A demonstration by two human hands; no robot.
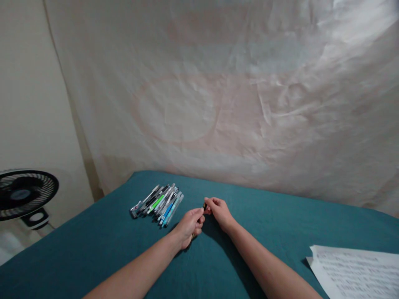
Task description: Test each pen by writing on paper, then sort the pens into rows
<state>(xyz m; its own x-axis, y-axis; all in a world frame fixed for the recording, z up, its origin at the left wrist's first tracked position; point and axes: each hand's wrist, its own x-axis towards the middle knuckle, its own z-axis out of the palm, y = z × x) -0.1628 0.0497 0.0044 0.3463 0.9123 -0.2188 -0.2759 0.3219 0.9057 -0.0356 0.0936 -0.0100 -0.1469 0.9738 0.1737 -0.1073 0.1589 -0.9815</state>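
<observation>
My left hand (190,224) is wrapped round a slim dark pen (205,206) with yellowish patches. Its lower end pokes out below the palm and its upper end leans up to the right; the middle is hidden by my fingers. At that upper end, the fingertips of my right hand (218,211) are pinched on the pen, close beside the left thumb. To the left of both hands, a pile of pens (157,204) lies on the cloth, mostly clear, black and white, with a green one and some blue ones.
A green cloth (268,224) covers the table. Sheets of written paper (358,270) lie at the right front. Beyond the table's left edge stands a black fan (23,193). A wrinkled pale sheet (237,104) hangs behind the table.
</observation>
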